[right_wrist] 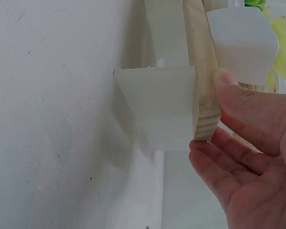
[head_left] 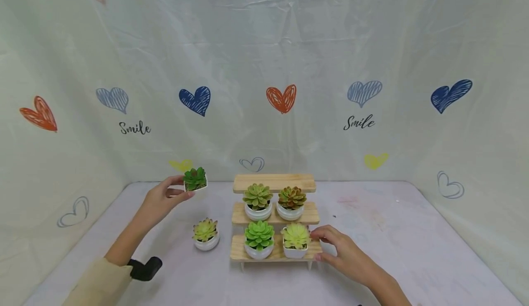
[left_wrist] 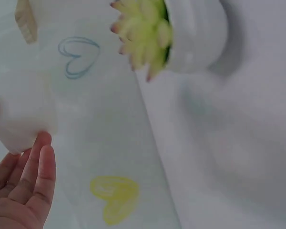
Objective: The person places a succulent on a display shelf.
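My left hand (head_left: 159,200) grips a small white square pot with a dark green succulent (head_left: 195,180), raised above the table at the left; its white pot (left_wrist: 24,109) fills the left side of the left wrist view. Below it, a yellow-green succulent in a round white pot (head_left: 205,235) stands on the table. A three-tier wooden plant stand (head_left: 274,183) bears several potted succulents on its middle and bottom shelves. My right hand (head_left: 345,253) holds the right end of the bottom shelf (right_wrist: 207,114), thumb and fingers on either side, close beside a pale green succulent in a square pot (head_left: 295,239).
The stand rests on a white-covered table (head_left: 384,242), and its top shelf bears no pot. Behind the table hangs a pale curtain (head_left: 248,44) printed with hearts and lettering. A black strap mount (head_left: 145,269) sits on the left wrist.
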`<action>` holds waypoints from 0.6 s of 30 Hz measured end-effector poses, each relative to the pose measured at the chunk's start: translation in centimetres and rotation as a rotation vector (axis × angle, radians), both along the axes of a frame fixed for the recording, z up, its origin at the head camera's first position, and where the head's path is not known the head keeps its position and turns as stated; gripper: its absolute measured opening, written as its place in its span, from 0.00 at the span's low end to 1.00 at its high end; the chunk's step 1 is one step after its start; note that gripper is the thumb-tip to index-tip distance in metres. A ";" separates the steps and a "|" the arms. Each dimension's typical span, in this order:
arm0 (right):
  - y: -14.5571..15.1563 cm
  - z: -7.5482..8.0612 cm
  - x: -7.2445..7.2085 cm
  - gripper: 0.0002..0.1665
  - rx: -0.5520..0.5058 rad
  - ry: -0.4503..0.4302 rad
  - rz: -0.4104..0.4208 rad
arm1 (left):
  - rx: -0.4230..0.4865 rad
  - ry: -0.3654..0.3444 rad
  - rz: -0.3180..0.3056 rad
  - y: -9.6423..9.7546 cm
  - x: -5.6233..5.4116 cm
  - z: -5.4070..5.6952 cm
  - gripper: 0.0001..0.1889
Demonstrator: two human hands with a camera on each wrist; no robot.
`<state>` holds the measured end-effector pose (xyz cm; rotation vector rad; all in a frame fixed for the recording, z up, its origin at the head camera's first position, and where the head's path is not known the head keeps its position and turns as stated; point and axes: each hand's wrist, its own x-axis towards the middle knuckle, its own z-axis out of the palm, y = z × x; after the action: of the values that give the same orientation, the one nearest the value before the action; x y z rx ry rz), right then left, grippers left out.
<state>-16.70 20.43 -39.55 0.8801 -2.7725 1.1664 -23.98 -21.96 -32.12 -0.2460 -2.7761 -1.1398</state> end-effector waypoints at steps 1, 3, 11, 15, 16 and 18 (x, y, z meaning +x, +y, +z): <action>0.0 0.0 0.0 0.23 0.000 0.004 0.002 | 0.005 0.000 -0.006 0.6 0.0 0.5 0.37; 0.0 0.0 0.0 0.23 -0.001 0.013 0.005 | 0.018 0.002 -0.022 1.8 -0.2 1.4 0.37; 0.1 0.0 0.1 0.23 -0.007 0.014 0.007 | 0.059 0.018 -0.126 6.9 -1.4 3.7 0.36; 0.0 0.0 0.1 0.23 -0.005 0.004 0.002 | 0.069 0.004 -0.192 9.4 -2.0 4.2 0.35; 0.0 0.0 0.1 0.23 -0.003 0.005 0.001 | 0.077 -0.003 -0.209 10.1 -2.2 4.3 0.35; 0.0 0.0 0.0 0.23 0.000 0.005 -0.002 | 0.086 -0.018 -0.236 11.4 -2.5 4.5 0.34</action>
<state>-16.68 20.44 -39.52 0.8794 -2.7692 1.1623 -26.50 -10.59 -27.64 -0.5692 -2.7617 -1.3143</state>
